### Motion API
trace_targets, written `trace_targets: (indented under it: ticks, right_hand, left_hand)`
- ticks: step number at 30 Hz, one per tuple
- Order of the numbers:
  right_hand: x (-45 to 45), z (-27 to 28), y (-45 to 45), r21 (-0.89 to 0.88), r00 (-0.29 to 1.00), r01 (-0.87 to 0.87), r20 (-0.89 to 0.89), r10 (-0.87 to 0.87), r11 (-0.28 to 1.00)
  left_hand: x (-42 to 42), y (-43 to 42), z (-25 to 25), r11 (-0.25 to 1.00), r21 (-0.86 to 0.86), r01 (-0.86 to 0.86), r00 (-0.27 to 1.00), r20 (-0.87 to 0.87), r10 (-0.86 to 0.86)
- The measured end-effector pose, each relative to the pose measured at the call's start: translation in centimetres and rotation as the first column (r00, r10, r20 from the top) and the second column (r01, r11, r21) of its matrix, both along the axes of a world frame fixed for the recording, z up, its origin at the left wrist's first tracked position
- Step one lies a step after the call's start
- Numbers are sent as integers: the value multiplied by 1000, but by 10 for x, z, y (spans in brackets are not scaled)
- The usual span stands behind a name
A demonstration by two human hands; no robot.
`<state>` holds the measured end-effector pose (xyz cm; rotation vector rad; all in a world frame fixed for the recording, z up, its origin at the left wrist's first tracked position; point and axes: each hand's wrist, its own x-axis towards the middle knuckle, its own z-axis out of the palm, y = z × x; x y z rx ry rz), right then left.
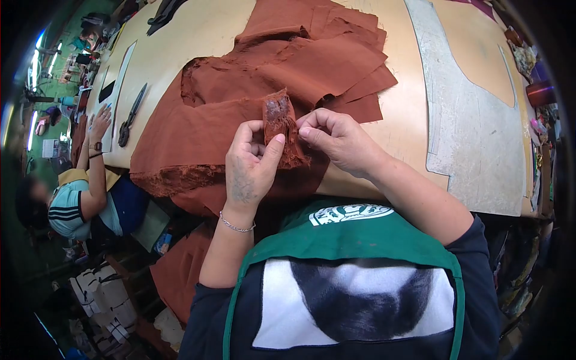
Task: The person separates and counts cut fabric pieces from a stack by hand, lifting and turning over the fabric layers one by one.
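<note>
My left hand [249, 159] grips a small folded bundle of rust-brown fabric [277, 123] between thumb and fingers. The bundle stands upright, with frayed edges and a dark, shiny patch near its top. At its right side my right hand [339, 141] has thumb and forefinger pinched together, touching the frayed threads; what exactly sits between those fingertips is too small to make out. Beneath and beyond both hands spreads a large layered pile of rust-brown cloth [240, 81], wrinkled and ragged along its edges. Part of it drapes over the table's near edge.
Large scissors [132, 115] and a dark phone-like object [107, 91] lie on the left of the table [198, 30]. A big grey pattern piece [471, 135] covers the right. Another person [90, 192] sits at the left edge, one hand on the table.
</note>
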<state>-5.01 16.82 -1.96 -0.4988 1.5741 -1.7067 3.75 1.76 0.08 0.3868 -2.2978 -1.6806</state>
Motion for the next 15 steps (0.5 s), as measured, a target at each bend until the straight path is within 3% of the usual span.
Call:
trace_targets:
  ticks: [3, 6, 9, 15]
  right_hand:
    - [3, 1, 3, -144, 1000, 15, -13, -17, 989]
    - [-1, -5, 11, -197, 993, -100, -76, 87, 975]
    - [6, -8, 10, -146, 926, -78, -377, 17, 986]
    - [8, -4, 1, -148, 809, 1, -582, -88, 989]
  left_hand:
    - [0, 1, 4, 999, 33, -4, 1000, 1, 4]
    - [0, -2, 5, 995, 99, -17, 1000, -2, 18]
    - [-2, -8, 3, 961, 274, -49, 998, -32, 59]
    - [-4, -16, -2, 871, 485, -73, 993, -50, 111]
